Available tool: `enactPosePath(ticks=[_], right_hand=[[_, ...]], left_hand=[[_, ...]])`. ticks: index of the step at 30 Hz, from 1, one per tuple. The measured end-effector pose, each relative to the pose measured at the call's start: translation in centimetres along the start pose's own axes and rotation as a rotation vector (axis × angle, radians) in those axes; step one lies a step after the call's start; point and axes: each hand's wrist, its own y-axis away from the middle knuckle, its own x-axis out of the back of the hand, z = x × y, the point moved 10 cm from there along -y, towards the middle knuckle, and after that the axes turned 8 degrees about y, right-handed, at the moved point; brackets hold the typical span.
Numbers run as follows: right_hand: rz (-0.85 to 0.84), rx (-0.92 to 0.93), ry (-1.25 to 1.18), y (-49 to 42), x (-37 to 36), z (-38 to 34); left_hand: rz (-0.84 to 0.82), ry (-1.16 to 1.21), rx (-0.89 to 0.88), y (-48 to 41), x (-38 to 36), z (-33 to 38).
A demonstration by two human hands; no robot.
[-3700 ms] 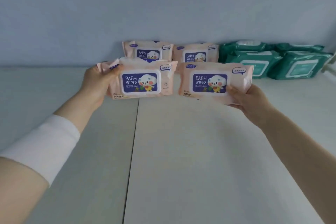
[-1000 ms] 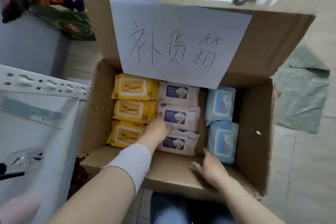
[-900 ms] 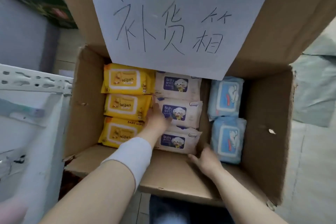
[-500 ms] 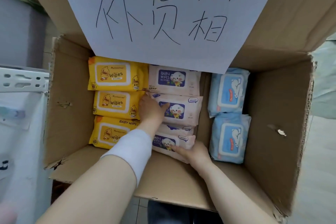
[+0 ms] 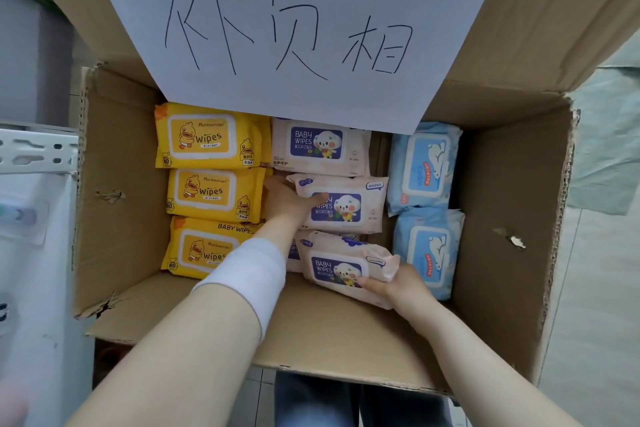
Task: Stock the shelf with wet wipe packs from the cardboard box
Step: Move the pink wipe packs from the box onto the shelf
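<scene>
Inside the cardboard box (image 5: 117,218), the nearest pink baby-wipes pack (image 5: 343,267) is gripped at its right end by the right hand (image 5: 398,284), fingers underneath hidden. It has lifted and tilted since half a second ago. Beyond it, the left hand (image 5: 287,201) clasps the middle pink pack (image 5: 349,204), thumb on top, fingers tucked beside yellow packs (image 5: 207,191).

My left hand (image 5: 285,199) reaches forward, thumb laid across the middle pink pack (image 5: 349,210), fingers (image 5: 273,185) tucked down past its left end; a white sleeve (image 5: 249,274) bands that forearm. My right hand (image 5: 401,284) grips the near pink pack (image 5: 339,269) by its right end, thumb on top
</scene>
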Motion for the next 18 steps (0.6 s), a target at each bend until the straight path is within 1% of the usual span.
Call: enactPosePath(ticks=[4, 9, 11, 13, 18], right_hand=[[-0.007, -0.004, 0.01, -0.2, -0.3, 0.3], [0.058, 0.053, 0.043, 2.2, 1.1, -0.1], [0.093, 0.07, 0.067, 4.4, 2.6, -0.2], [0.124, 0.083, 0.054, 7.3, 4.5, -0.5], [0.165, 0.137, -0.025, 16.4, 8.3, -3.7]], left_hand=[[-0.147, 0.11, 0.032, 0.0, -1.0, -0.6], [-0.132, 0.212, -0.005, 2.7, -0.3, 0.3], [-0.103, 0.241, -0.059, 4.9, 0.9, 0.9], [-0.027, 0.294, -0.106, 7.9, 3.6, 1.3], [0.138, 0.549, -0.16, 17.7, 14.2, 1.6]])
